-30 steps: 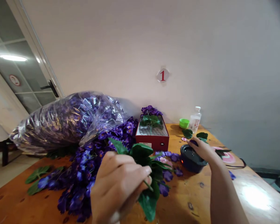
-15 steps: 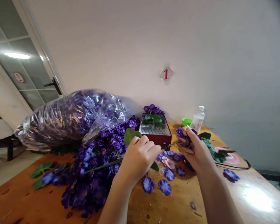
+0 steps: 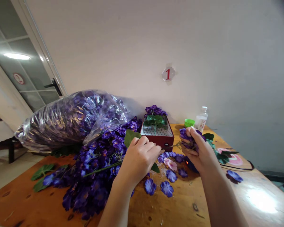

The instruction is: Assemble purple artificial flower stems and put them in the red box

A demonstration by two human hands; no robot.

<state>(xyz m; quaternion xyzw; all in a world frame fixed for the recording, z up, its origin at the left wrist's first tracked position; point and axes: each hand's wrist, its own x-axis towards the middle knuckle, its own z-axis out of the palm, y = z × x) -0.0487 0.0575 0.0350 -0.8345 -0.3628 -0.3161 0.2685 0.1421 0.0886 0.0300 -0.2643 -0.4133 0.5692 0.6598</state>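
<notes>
My left hand [image 3: 140, 157] is closed round a green artificial flower stem [image 3: 103, 169]. Green leaves [image 3: 130, 137] stick out on both sides of that hand. In my right hand [image 3: 200, 149] is a small bunch of purple artificial flowers [image 3: 188, 138], pinched between thumb and fingers. Its thin stems [image 3: 177, 145] point left toward my left fingertips. Between my arms, several loose purple blossoms [image 3: 167, 189] and a pink blossom [image 3: 170, 164] lie on the wooden table [image 3: 175, 211]. A large heap of purple flowers [image 3: 94, 189] lies left of my left hand.
A clear plastic bag [image 3: 68, 123] full of purple flowers lies behind the heap. An open red box [image 3: 157, 140] holds a leafy flower spray. Behind my right hand stand a green cup [image 3: 189, 123] and a bottle [image 3: 201, 119]. Leaves [image 3: 223, 157] and a black cord [image 3: 241, 169] lie at the right.
My left hand has shifted very slightly left with its leafy stem. My right hand keeps the flower bunch in nearly the same spot.
</notes>
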